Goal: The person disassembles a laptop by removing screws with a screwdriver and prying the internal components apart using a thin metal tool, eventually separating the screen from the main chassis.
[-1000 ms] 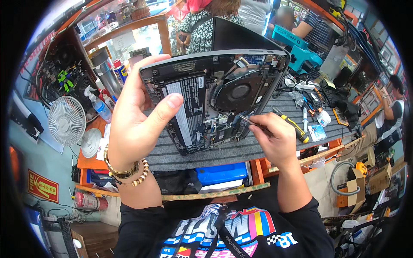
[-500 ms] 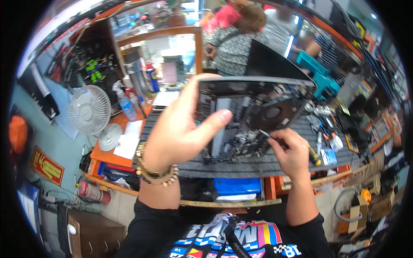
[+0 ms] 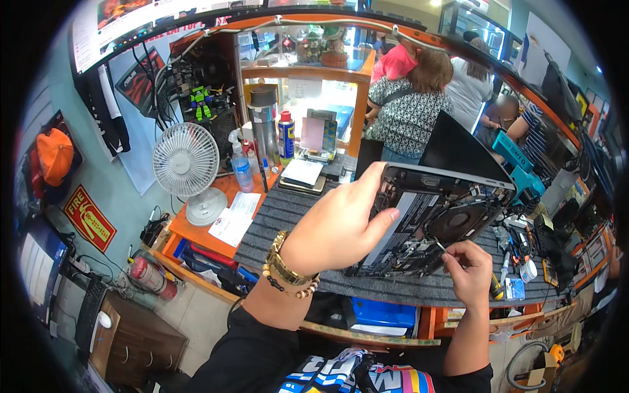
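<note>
My left hand grips the upper-left edge of an opened laptop, which is tilted up on a dark striped mat. Its exposed internals include a battery and a round fan; the black screen rises behind. My right hand pinches a thin metal tool, its tip at or near the components below the fan; whether it touches them I cannot tell. A yellow-and-black screwdriver lies just right of my right hand.
At left stand a white fan, spray bottle and blue aerosol can beside papers. Small tools, a white tub and teal machine sit at right. People stand beyond. Open drawers are below the desk.
The view has swung left and up, so the laptop and both hands appear farther right and lower. The grip on laptop and tool is the same.
</note>
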